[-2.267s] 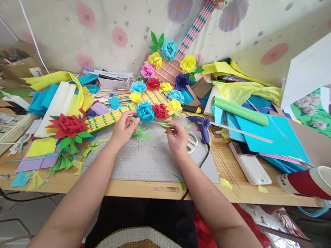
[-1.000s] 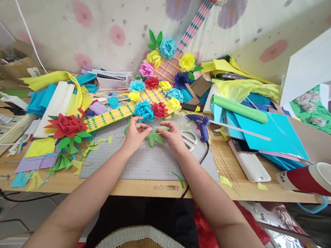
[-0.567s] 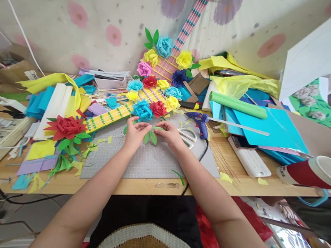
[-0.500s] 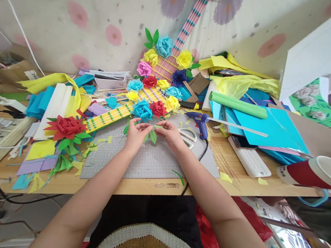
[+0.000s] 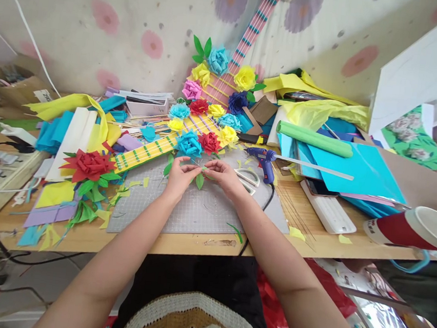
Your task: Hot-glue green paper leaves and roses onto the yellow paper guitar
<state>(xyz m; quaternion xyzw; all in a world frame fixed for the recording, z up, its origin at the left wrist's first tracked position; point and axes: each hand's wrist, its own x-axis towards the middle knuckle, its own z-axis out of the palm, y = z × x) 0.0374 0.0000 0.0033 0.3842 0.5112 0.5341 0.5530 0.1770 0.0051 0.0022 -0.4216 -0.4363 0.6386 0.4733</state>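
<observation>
My left hand (image 5: 182, 176) and my right hand (image 5: 222, 175) meet over the grey cutting mat (image 5: 198, 219), fingertips pinched close together. Between them is a small sprig of green paper leaves (image 5: 199, 181), with one leaf hanging below the fingers; its stem is mostly hidden. Both hands are closed on this sprig. Just beyond them lies a yellow paper guitar (image 5: 146, 153) covered with paper flowers, a blue flower (image 5: 188, 143) and a red flower (image 5: 209, 143) being nearest. White-handled scissors (image 5: 248, 180) lie right of my right hand.
A blue glue gun (image 5: 264, 160) with its cord rests on the mat's right edge. Further right are a white power bank (image 5: 328, 208) and a paper cup (image 5: 409, 227) by the table edge. A large red paper flower (image 5: 89, 166) and paper scraps lie left. A pink guitar (image 5: 245, 43) leans behind.
The leaf sprig has turned slightly between my fingers, so its hanging leaf now points more straight down. Both hands stay in nearly the same place.
</observation>
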